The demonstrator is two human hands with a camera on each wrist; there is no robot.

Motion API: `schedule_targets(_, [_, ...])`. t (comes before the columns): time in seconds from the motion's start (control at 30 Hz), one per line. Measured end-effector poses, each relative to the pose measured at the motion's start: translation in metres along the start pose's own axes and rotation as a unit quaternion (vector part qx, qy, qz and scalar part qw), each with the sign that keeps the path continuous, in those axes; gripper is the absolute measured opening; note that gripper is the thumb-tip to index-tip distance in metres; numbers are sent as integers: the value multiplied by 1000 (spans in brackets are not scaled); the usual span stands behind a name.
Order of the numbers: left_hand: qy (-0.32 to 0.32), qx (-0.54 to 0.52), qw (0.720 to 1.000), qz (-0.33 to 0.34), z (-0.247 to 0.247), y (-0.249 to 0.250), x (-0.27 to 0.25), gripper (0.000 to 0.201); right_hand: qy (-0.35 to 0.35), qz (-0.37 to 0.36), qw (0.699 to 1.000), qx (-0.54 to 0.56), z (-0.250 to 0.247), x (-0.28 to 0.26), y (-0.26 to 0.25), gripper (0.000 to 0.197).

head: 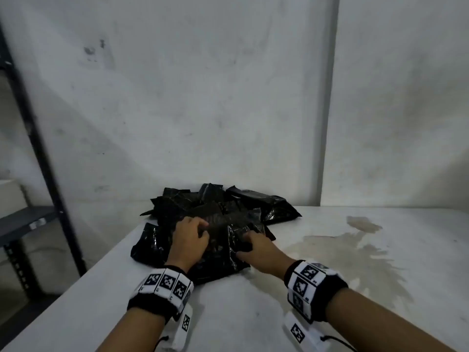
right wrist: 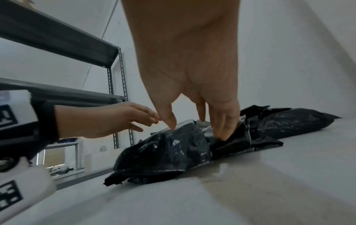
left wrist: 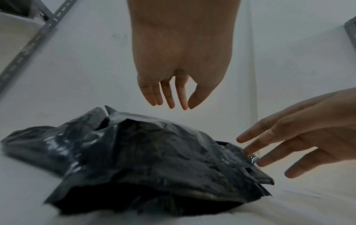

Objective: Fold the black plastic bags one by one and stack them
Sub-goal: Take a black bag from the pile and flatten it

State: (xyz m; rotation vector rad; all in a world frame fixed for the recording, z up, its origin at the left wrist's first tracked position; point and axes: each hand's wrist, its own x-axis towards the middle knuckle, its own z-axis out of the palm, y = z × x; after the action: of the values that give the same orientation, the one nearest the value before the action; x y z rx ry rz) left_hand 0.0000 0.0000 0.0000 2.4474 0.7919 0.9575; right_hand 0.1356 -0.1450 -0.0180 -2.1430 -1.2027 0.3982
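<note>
OK, table (head: pixel 253 313) first: white top w/ a stain on the right, metal shelving (head: pixel 30 217) off the left edge. Heap of black plastic bags (head: pixel 215 212) sits at the far-left part of the table, against the wall, running roughly left-right. None looks folded or stacked yet, so I'd call this the start.

Nearest bag (left wrist: pixel 154 152) is crumpled on the near side of the heap, directly ahead of both hands.

Left hand (head: pixel 189 236) hangs just above its top, fingers relaxed & pointing down, holding nothing; contact can't be confirmed from the left wrist view.

Right hand (head: pixel 256 246) is on the bag's right edge, fingers spread and fairly straight, tips pressing into the plastic (right wrist: pixel 221 134), no pinch visible.

Key relation: bag lies between the hands and slightly fwd; right hand is closer, already touching. Probably next: pull it toward the bare near table to flatten.
</note>
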Motion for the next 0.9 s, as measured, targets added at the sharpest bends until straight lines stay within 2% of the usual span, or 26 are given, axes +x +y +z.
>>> schedule_targets(0.1, [19,65,994,-88,-6,-7,-15,32,25,23,999,23,13,4,0,57])
schedule_targets(0.17, [-5,86,983,-159,-7,-8,-22,46,19,43,998,29,19,5,0,63])
schedule_targets(0.23, [-28,62,976,-209,-7,-9,-24,54,29,58,998,26,24,3,2,67])
schedule_targets(0.33, [-28,25,977,-211,-6,-9,-25,55,51,59,995,67,30,5,5,60])
schedule_targets(0.47, [-39,22,977,-210,-6,-8,-26,55,65,44,994,74,30,9,4,23])
schedule_targets(0.6, [-29,10,980,-196,-5,-4,-27,52,86,13,991,106,25,8,2,29])
schedule_targets(0.67, [-23,4,982,-190,-6,-2,-28,52,122,-11,985,122,19,6,-1,29])
schedule_targets(0.8, [-11,-18,986,-164,-9,6,-26,56,188,-37,960,202,-2,4,-10,8])
schedule_targets(0.9, [24,-97,987,-123,-17,18,-21,52,209,-45,937,276,-20,6,-17,8])
